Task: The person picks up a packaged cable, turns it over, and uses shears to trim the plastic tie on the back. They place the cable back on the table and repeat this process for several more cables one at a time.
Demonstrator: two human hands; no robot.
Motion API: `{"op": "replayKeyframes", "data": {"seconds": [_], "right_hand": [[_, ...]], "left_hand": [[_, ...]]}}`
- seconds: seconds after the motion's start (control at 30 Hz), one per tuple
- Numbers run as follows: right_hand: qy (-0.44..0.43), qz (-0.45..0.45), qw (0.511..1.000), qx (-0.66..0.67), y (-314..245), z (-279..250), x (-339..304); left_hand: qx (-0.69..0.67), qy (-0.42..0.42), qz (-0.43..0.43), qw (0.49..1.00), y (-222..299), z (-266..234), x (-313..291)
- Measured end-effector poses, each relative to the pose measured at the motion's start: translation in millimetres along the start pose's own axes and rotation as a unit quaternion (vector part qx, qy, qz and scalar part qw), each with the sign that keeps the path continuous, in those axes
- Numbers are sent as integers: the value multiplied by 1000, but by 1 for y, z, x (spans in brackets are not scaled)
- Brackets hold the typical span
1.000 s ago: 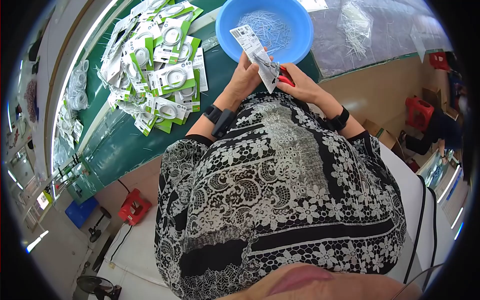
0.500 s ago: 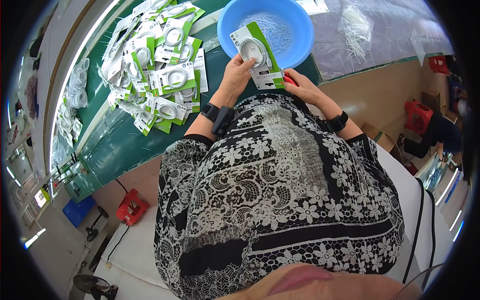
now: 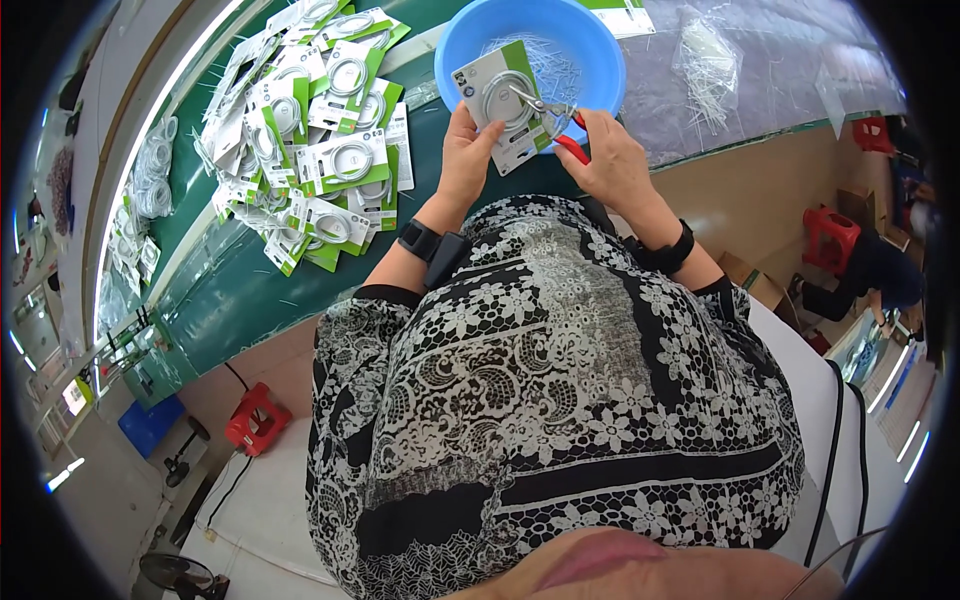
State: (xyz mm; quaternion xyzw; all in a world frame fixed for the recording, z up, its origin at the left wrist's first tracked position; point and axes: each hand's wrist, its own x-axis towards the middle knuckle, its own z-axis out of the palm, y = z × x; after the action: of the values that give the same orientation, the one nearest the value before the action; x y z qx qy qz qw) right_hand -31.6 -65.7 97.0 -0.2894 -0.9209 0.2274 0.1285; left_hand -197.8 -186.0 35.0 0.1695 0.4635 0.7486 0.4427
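My left hand (image 3: 466, 160) grips a carded cable pack (image 3: 493, 78), a white and green card with a white cable coiled on its front. The card is tilted over the near left rim of a blue basin (image 3: 446, 62). My right hand (image 3: 615, 160) is closed round red-handled cutting pliers (image 3: 572, 148). Their metal jaws reach over the coil on the card; whether they touch it I cannot tell. Thin white strips (image 3: 560, 72) lie loose in the basin. A large heap of similar cable packs (image 3: 340, 160) covers the green table to the left.
A clear bag of white strips (image 3: 708, 70) lies right of the basin on the purple-grey tabletop. Another green and white card (image 3: 622, 16) is behind the basin. Bagged cables (image 3: 156, 170) sit at far left. A red stool (image 3: 832, 240) and a person (image 3: 885, 270) are at right.
My right hand has risen and turned, bringing the pliers from beside the card's lower edge up across the coil. My left hand has shifted slightly left with the pack.
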Motion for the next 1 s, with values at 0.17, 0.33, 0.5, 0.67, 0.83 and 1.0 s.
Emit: {"op": "replayKeyframes", "data": {"seconds": [0.17, 0.33, 0.5, 0.67, 0.83, 1.0], "right_hand": [[22, -43, 998, -30, -8, -3, 8], [27, -50, 997, -59, -8, -5, 11], [-1, -47, 996, -74, -8, -7, 11], [-65, -34, 989, 127, 5, 3, 6], [30, 8, 962, 272, -5, 19, 31], [65, -121, 960, 246, -8, 31, 61]], "left_hand": [[26, -7, 16, 1000, 1, 5, 0], [31, -5, 26, 999, 0, 0, -1], [73, -4, 36, 997, 2, -4, -4], [106, -9, 21, 994, 5, -8, -6], [193, -14, 13, 981, 6, -3, -3], [431, -61, 141, 889, 27, 7, 1]]}}
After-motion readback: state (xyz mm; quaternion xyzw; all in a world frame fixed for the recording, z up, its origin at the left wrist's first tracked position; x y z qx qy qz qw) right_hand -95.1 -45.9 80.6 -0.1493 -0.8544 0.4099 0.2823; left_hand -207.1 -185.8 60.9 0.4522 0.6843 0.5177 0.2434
